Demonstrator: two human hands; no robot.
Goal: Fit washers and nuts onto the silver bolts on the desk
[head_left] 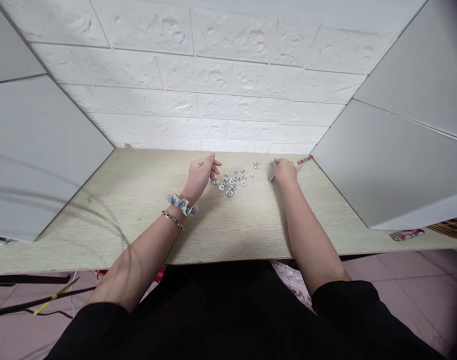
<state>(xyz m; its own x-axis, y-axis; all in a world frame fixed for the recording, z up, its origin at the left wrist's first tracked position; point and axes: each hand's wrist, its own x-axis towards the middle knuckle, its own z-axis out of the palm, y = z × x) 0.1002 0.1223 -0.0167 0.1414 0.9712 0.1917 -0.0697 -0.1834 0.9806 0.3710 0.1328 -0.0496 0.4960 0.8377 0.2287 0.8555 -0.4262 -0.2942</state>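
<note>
My right hand [286, 172] is at the right of the table, its fingers closed at a small metal bolt [274, 162]. Just below those fingertips stands another bolt with a washer [271, 178]. My left hand [201, 173] hovers at the left side of the loose hardware, fingers loosely curled and apart, with nothing visible in them. Beside it lie several bolts [225, 179], flat washers [244, 184] and small nuts [236, 172]. A bolt fitted with a washer [230, 191] stands at the near side of the pile. One single bolt [256, 165] sits between the pile and my right hand.
The pale wooden table [220, 235] ends at a white brick-patterned wall [213, 105]. Grey panels [36, 160] rise on both sides. A red pen-like object [305, 159] lies in the back right corner, and a red battery-like cylinder [407, 234] near the right front edge.
</note>
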